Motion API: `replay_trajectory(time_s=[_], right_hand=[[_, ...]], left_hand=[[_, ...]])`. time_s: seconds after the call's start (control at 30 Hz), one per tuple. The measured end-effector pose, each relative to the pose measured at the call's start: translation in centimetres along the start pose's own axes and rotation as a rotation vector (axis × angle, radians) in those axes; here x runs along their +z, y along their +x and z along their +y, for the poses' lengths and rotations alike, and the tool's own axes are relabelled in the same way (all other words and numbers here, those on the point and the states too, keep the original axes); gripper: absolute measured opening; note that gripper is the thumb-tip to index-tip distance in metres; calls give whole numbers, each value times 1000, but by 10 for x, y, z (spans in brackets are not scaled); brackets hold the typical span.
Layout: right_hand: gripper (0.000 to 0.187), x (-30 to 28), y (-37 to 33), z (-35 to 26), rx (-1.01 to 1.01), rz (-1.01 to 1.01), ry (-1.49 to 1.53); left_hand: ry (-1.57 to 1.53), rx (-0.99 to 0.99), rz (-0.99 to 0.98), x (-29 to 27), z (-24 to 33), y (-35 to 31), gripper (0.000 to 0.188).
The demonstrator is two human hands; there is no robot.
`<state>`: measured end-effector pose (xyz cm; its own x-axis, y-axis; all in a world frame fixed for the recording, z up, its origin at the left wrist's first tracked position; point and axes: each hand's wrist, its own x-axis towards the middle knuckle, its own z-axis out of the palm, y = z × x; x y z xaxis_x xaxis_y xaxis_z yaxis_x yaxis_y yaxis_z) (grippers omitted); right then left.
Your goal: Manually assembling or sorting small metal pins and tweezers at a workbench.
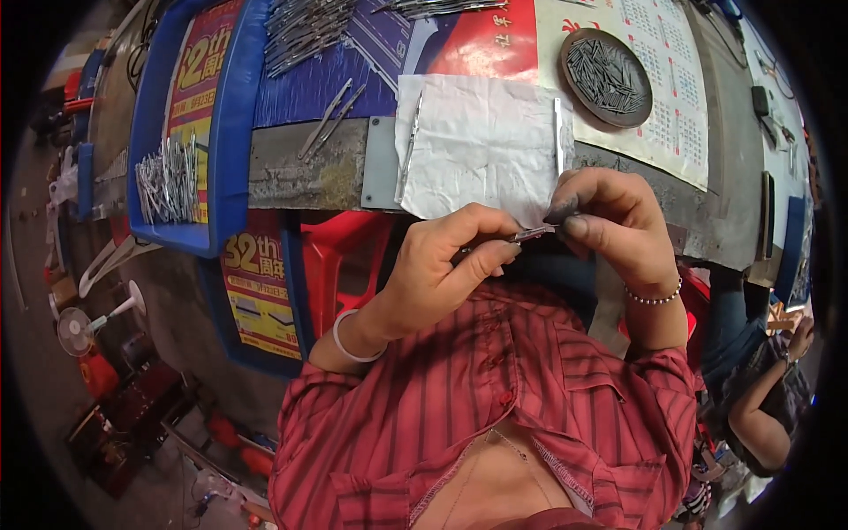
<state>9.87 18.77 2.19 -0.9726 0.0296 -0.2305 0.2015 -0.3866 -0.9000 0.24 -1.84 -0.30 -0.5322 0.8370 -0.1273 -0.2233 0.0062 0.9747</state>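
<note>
My left hand (455, 252) is closed around a slim silvery metal piece (530, 234), whose end points toward my right hand. At that end the darkened thumb and forefinger of my right hand (609, 225) pinch together; whatever lies between them is too small to make out. Both hands meet just off the table's near edge, in front of a creased white paper sheet (486, 141). Along the sheet's left side lies a slender metal tool (412, 137), and a flat metal strip (557, 132) lies along its right. A brown round dish (572, 99) holds several small dark metal pins (605, 75).
To the left, a blue tray (231, 115) holds a bundle of slim metal pieces (168, 181). More metal pieces (305, 35) are heaped at the back, and two tweezer-like pieces (331, 119) lie nearer. A red stool (340, 256) stands below the table. Another person's arm (764, 397) shows at right.
</note>
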Motion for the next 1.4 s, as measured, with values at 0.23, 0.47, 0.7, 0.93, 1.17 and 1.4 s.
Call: replay_trajectory(time_s=[0.23, 0.47, 0.7, 0.93, 1.17, 1.4], right_hand=[[19, 5, 2, 0, 7, -28, 87], [31, 13, 1, -3, 5, -33, -169], [35, 8, -4, -1, -280, 4, -486], [32, 18, -5, 3, -336, 5, -637], [39, 21, -6, 6, -404, 24, -742], [10, 31, -12, 15, -170, 248, 57]], left_hand=[[143, 28, -78, -6, 3, -1, 15], [172, 60, -20, -6, 3, 1, 15], [127, 27, -11, -4, 1, 0, 15], [106, 77, 14, 2, 1, -3, 15], [179, 126, 38, 4, 1, -3, 14], [174, 114, 34, 3, -1, -2, 13]])
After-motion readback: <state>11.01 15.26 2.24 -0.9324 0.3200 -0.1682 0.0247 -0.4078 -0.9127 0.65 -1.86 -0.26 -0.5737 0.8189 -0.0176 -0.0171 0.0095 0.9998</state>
